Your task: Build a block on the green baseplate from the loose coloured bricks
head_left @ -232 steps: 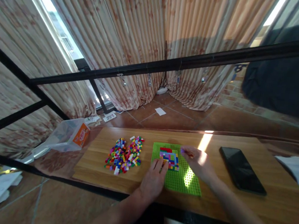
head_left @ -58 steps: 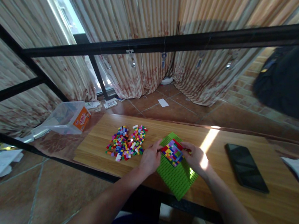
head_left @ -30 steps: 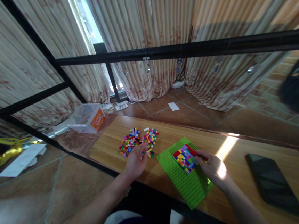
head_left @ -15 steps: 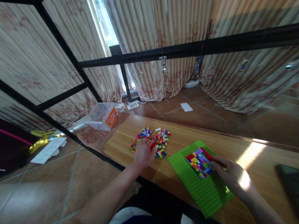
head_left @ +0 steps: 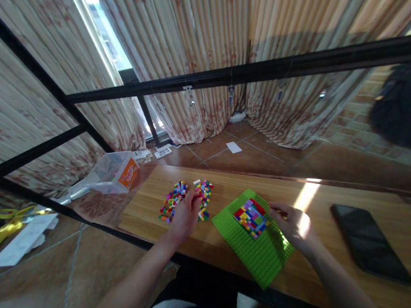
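Observation:
My left hand (head_left: 186,214) is over two piles of small coloured toy bricks, its fingertips closed on what looks like a red brick (head_left: 196,196). One brick pile (head_left: 173,200) lies left of the hand, the other (head_left: 207,191) just right of it. Right of the piles, a green baseplate (head_left: 250,256) lies turned at an angle on the table. Built on it is a multicoloured block of bricks (head_left: 251,219) with red along its far edge. Just right of that block hovers my right hand (head_left: 294,226), fingers pinched together; whatever is between them is too small to make out.
A dark tablet (head_left: 370,242) lies on the wooden table (head_left: 310,273) at the right. A clear plastic box (head_left: 112,172) with an orange label stands on the floor beyond the left end. A black metal bar (head_left: 212,78) crosses in front of the curtains.
The camera has turned right, bringing the whole tablet into view. My right hand has come off the edge of the brick block, slightly to its right. My left hand stays at the piles.

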Demonstrator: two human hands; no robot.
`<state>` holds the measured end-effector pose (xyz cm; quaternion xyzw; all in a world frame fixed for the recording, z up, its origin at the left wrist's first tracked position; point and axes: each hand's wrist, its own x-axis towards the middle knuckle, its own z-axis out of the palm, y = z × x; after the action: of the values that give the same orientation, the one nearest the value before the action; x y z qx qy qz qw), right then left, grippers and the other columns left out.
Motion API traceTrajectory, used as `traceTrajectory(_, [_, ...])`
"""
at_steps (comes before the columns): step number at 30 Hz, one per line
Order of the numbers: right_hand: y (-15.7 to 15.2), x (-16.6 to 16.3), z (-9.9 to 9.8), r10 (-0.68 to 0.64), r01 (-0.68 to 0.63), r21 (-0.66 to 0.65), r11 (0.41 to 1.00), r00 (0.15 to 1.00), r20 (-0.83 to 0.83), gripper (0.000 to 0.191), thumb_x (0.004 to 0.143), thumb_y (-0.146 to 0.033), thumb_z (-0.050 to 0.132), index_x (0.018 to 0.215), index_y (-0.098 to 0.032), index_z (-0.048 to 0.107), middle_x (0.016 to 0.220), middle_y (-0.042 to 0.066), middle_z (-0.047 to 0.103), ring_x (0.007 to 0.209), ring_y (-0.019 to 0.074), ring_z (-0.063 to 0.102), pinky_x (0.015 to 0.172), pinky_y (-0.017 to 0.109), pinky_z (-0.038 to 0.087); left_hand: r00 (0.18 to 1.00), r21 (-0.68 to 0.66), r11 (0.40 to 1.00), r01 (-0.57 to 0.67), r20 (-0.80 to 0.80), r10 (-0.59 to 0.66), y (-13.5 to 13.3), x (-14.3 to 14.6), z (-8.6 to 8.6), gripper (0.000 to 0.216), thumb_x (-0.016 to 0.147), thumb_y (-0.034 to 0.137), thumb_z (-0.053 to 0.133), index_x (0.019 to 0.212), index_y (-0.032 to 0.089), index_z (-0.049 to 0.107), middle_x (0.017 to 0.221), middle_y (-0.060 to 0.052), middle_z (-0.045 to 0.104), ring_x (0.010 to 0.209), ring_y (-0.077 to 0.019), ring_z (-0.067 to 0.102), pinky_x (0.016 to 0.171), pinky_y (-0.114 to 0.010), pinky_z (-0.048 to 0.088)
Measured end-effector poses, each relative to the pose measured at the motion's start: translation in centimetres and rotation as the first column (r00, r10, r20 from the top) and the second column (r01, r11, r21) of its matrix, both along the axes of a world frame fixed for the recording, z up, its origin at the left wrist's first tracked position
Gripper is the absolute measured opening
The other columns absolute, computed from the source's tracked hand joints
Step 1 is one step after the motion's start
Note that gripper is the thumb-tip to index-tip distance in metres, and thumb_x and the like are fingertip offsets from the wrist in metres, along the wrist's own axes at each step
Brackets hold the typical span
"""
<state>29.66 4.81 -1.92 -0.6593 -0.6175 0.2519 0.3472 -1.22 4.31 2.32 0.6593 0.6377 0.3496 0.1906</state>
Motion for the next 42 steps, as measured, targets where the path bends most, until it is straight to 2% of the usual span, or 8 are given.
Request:
traceTrajectory(3, [-0.3,-0.1,1.0,-0.056,0.062,0.052,0.997,0.993,-0.1,0.036,0.085,-0.044,0.053,0.099,-0.017,0.074,0.095,0.01,0.075,0.081,0.0231,0.07,0.073,0.035,0.057,0.97,-0.117,0.981,0.153,0.205,-0.127,-0.4,2.2,0.6,0.022,0.093,0.03,0.043,0.09,0.019,0.061,0.075,0.0,0.065,0.06,-0.0116,0.059,0.059,-0.023,0.044])
traceTrajectory(6, [-1.0,-0.9,2.1,-0.027,0.049,0.103,0.993,0.979,-0.201,0.033,0.086,-0.044,0.056,0.097,-0.019,0.074,0.097,0.01,0.075,0.085,0.0234,0.07,0.076,0.037,0.057,0.92,-0.219,0.943,0.252,0.357,-0.163,-0.6,4.4,0.5,0.027,0.091,0.036,0.046,0.081,0.017,0.062,0.07,0.001,0.063,0.052,-0.009,0.054,0.053,-0.021,0.041])
traceTrajectory(10, [-2.2,-2.4,3.3,0.156,-0.111,0.188,0.976,0.957,-0.246,0.029,0.087,-0.043,0.058,0.098,-0.021,0.073,0.095,0.008,0.073,0.084,0.0207,0.069,0.074,0.034,0.058,0.873,-0.34,0.889,0.307,0.473,-0.12,-0.9,6.9,0.0,0.031,0.088,0.041,0.049,0.072,0.017,0.06,0.054,0.003,0.055,0.045,-0.0082,0.047,0.046,-0.02,0.035])
traceTrajectory(15, [-3.9,-3.8,3.8,0.354,-0.316,0.235,0.919,0.925,-0.142,0.025,0.088,-0.031,0.059,0.11,-0.025,0.07,0.104,0.007,0.071,0.09,0.0196,0.069,0.079,0.034,0.058,0.797,-0.381,0.807,0.45,0.58,-0.171,-2.1,8.9,-0.3,0.036,0.086,0.047,0.05,0.068,0.016,0.057,0.053,0.003,0.054,0.043,-0.0078,0.045,0.044,-0.021,0.032])
traceTrajectory(21, [-5.0,-4.6,3.1,0.46,-0.417,0.269,0.868,0.879,-0.123,0.024,0.089,-0.019,0.054,0.104,-0.024,0.071,0.095,0.006,0.072,0.087,0.0181,0.069,0.077,0.033,0.059,0.703,-0.438,0.736,0.516,0.707,-0.072,-3.1,9.2,0.0,0.046,0.079,0.06,0.057,0.071,0.015,0.058,0.057,0.003,0.053,0.044,-0.0062,0.045,0.042,-0.02,0.029])
traceTrajectory(30, [-5.2,-4.8,2.8,0.474,-0.439,0.307,0.845,0.879,-0.047,0.021,0.094,-0.027,0.051,0.098,-0.026,0.072,0.087,0.005,0.073,0.075,0.0174,0.07,0.066,0.027,0.058,0.732,-0.459,0.771,0.442,0.681,-0.013,-2.7,9.0,-0.3,0.057,0.073,0.072,0.056,0.079,0.015,0.059,0.057,0.002,0.057,0.04,-0.0069,0.047,0.039,-0.019,0.026])
traceTrajectory(36, [-4.7,-4.2,2.7,0.428,-0.413,0.318,0.853,0.904,0.025,0.021,0.094,-0.028,0.051,0.098,-0.024,0.071,0.082,0.004,0.073,0.071,0.0167,0.07,0.062,0.025,0.056,0.723,-0.42,0.802,0.424,0.691,-0.02,-2.1,8.7,0.4,0.042,0.07,0.053,0.068,0.084,0.014,0.063,0.064,0.001,0.059,0.046,-0.0076,0.05,0.044,-0.02,0.033])
traceTrajectory(42, [-4.8,-4.1,2.6,0.375,-0.343,0.394,0.853,0.927,-0.005,0.02,0.094,-0.028,0.052,0.108,-0.023,0.066,0.088,0.005,0.074,0.074,0.0167,0.07,0.065,0.027,0.057,0.721,-0.374,0.832,0.411,0.691,-0.046,-1.8,9.2,1.5,0.028,0.075,0.042,0.064,0.08,0.014,0.064,0.063,0.001,0.059,0.049,-0.0081,0.051,0.047,-0.021,0.035])
